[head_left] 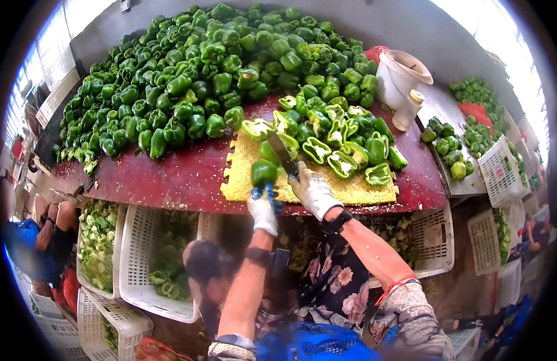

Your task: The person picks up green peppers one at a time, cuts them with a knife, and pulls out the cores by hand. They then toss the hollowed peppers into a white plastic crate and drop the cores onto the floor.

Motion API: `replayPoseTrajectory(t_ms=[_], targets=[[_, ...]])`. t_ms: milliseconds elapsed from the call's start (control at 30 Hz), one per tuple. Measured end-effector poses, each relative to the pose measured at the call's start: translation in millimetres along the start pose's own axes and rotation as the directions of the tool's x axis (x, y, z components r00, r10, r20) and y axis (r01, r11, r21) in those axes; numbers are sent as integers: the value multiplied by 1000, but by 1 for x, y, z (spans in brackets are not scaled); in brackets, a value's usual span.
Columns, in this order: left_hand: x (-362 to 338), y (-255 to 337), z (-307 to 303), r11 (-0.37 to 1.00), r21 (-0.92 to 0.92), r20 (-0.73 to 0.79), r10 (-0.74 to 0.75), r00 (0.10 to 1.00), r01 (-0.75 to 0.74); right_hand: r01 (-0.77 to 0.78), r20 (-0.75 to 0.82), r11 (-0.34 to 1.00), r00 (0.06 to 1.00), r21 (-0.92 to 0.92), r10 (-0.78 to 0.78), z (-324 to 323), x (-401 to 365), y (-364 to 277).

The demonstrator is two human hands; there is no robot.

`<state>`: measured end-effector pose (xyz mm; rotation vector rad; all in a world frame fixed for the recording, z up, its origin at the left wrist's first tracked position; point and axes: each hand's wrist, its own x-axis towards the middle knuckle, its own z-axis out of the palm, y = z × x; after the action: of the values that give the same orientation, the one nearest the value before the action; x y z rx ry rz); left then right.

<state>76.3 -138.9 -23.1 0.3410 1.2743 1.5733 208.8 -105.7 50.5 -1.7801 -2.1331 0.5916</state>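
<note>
My left hand (264, 207), in a white and blue glove, is closed around the lower end of a whole green bell pepper (264, 172) at the left part of the yellow foam mat (242, 186). In my gloved right hand (313, 191) is a knife (283, 154), its broad dark blade pointing up and left, just right of the pepper. Halved green peppers (316, 150) with pale insides lie piled on the mat beyond and right of the knife. Seeds and small bits cover the mat.
A large heap of whole green peppers (170, 90) fills the back of the red table (152, 186). At the back right stand a white bucket (391, 81) and a lidded jar (407, 113). White plastic crates (131, 265) sit below the front edge. Other people (35, 234) are at the sides.
</note>
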Motion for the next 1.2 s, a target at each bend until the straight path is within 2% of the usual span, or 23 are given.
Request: replayPoseTrajectory(t_ms=[67, 167, 200, 300, 333, 400, 467, 533, 567, 667, 733, 767, 800, 833, 867, 933, 967, 1000, 1033, 1067, 1100, 1133, 1200], targets=[[-10, 7, -5, 999, 31, 0, -42, 999, 42, -12, 40, 1000, 999, -10, 13, -23, -10, -7], [6, -7, -32, 935, 162, -59, 327, 943, -315, 49, -2, 995, 999, -91, -49, -25, -22, -2], [18, -12, -37, 925, 89, -91, 378, 921, -370, 47, 2, 995, 999, -89, -47, -25, -23, -3], [35, -12, -47, 948, 5, -109, 316, 943, -317, 101, 37, 986, 995, -131, -97, -36, -30, -18], [37, -8, -47, 910, 66, -87, 413, 907, -408, 100, 35, 986, 995, -130, -96, -30, -26, -16], [29, 0, -47, 930, 1, -78, 365, 928, -366, 339, -161, 910, 910, -241, -381, -16, -16, -10], [27, 0, -48, 929, -11, -76, 367, 927, -369, 287, -85, 916, 943, -281, -321, 2, -4, -5], [32, -3, -48, 950, 49, -75, 311, 947, -308, 296, 129, 949, 951, -109, -282, 48, 21, 28], [40, -5, -44, 964, 44, -84, 265, 961, -262, 309, 131, 946, 946, -95, -296, 39, 22, 20], [36, -1, -21, 946, 94, 38, 307, 951, -309, 342, 159, 939, 929, -19, -335, 35, 29, 32], [41, -3, -5, 939, 193, 99, 271, 958, -285, 202, 170, 978, 967, -54, -191, 18, 23, 32], [49, -12, 2, 767, 429, 143, 464, 874, -478, 178, 151, 984, 973, -29, -172, 8, 21, 34], [60, -18, 10, 503, 618, 238, 614, 753, -605, 153, 130, 988, 980, -6, -151, -1, 23, 40], [66, -9, 17, 641, 542, 347, 418, 840, -543, 116, 152, 993, 982, -11, -113, -7, 28, 50], [71, -2, 24, 750, 419, 400, 354, 846, -512, 77, 175, 997, 982, -19, -73, -13, 33, 60], [81, 16, 24, 731, 480, 359, 342, 869, -486, 91, 59, 996, 994, 12, -92, -13, 40, 80], [120, 11, 11, 839, 213, 295, 433, 852, -500, 89, 85, 996, 992, 18, -91, -11, 44, 89], [162, 1, -4, 854, -74, 228, 518, 824, -516, 83, 112, 996, 990, 27, -86, -7, 47, 96], [167, 35, 2, 584, 602, 149, 589, 794, -545, 67, 79, 997, 995, -32, -64, -1, 48, 100], [170, 70, 9, 91, 982, 68, 653, 755, -167, 2, 163, 1000, 987, 10, -4, -19, 42, 82], [178, 101, 6, 123, 977, 81, 544, 835, -175, -9, 179, 1000, 984, 17, 6, -16, 45, 85], [202, 111, 4, -9, 985, 142, 616, 775, -174, -19, 191, 1000, 981, 22, 14, -14, 47, 89], [209, 142, 18, -148, 976, 215, 507, 834, -162, -26, 218, 999, 975, -44, 35, -9, 49, 96]])
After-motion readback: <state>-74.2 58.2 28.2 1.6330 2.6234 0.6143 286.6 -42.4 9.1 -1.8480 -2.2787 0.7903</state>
